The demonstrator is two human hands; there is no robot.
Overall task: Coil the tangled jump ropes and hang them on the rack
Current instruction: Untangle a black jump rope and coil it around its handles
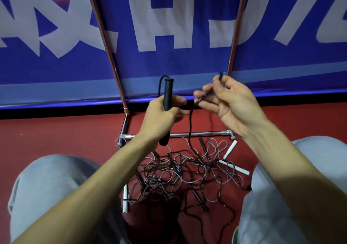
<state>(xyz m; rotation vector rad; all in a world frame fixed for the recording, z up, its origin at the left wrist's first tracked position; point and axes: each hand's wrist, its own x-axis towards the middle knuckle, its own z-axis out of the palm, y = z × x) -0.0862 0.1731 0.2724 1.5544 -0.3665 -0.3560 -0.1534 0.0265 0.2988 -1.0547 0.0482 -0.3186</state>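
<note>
1. Left hand [163, 116]: I read it as clamped in a fist round a black jump-rope handle [167, 93]. The handle stands nearly upright, its top end clear above the fist. A black end also shows below the wrist; I cannot tell whether it is the same handle or a second one.

2. Right hand [231, 104]: raised beside the left, palm toward the camera, fingers partly curled. It pinches a black cord [190, 129] between thumb and fingertips. A short black tip stands above the thumb. The cord hangs from the fingers down to the floor.

3. Rope tangle [180, 172]: lies on the red floor [56, 136] between my two grey-trousered knees [47, 187], just in front of the rack. It mixes black and pale cords in loose, overlapping loops. Three white handles lie at its edges: two to the right [230, 149] [234, 167], one to the lower left [125, 198]. Thin black handles lie within the loops.

4. Rack [202, 134]: a chrome tube frame. Its base bar rests on the floor behind the tangle. Two uprights rise from the base corners, left [110, 56] and right [236, 37]. No rope is visible on the part of the frame in view.

5. Background: a blue banner [169, 65] with large white characters stands behind the rack.
</note>
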